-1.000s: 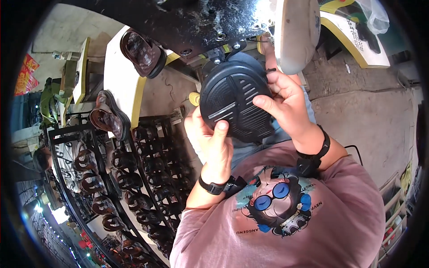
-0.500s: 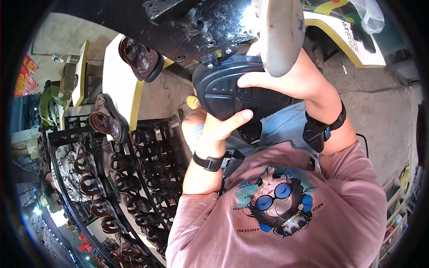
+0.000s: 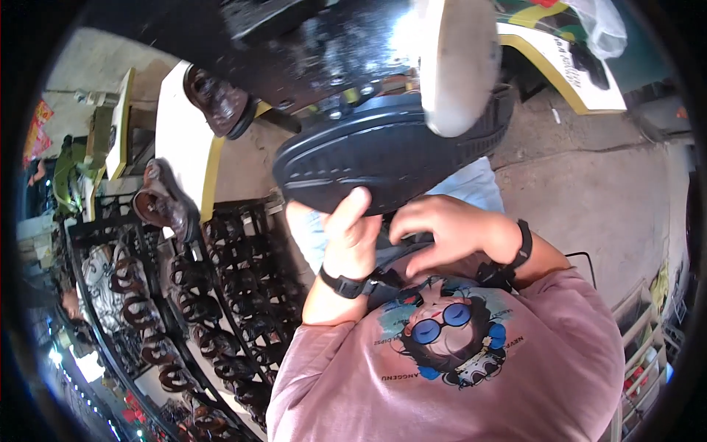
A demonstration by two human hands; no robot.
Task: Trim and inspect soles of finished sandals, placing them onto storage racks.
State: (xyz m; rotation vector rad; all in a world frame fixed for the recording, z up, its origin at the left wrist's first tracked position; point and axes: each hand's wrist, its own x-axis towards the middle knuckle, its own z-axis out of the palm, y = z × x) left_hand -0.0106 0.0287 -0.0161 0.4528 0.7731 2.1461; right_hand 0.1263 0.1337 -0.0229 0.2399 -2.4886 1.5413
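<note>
A black shoe is tilted in front of me, its ribbed sole turned up toward the view. My left hand grips its near edge, thumb pressed on the sole; the other fingers are hidden beneath it. Lower, close to my shirt, my right hand is off the shoe, its curled fingers and thumb apart with nothing seen between them. Above the shoe is a dark metal machine plate with bolts. A whitish rounded machine part hangs in front of the shoe's right portion and covers some of it.
Brown sandals, one farther and one nearer, rest on a white yellow-edged table at left. Below it, a dark rack holds several rows of brown footwear. Another white yellow-edged table stands at far right.
My right hand has come off the shoe and moved down toward my shirt. The shoe has turned and shifted left, showing more of its length. My left hand still holds it.
</note>
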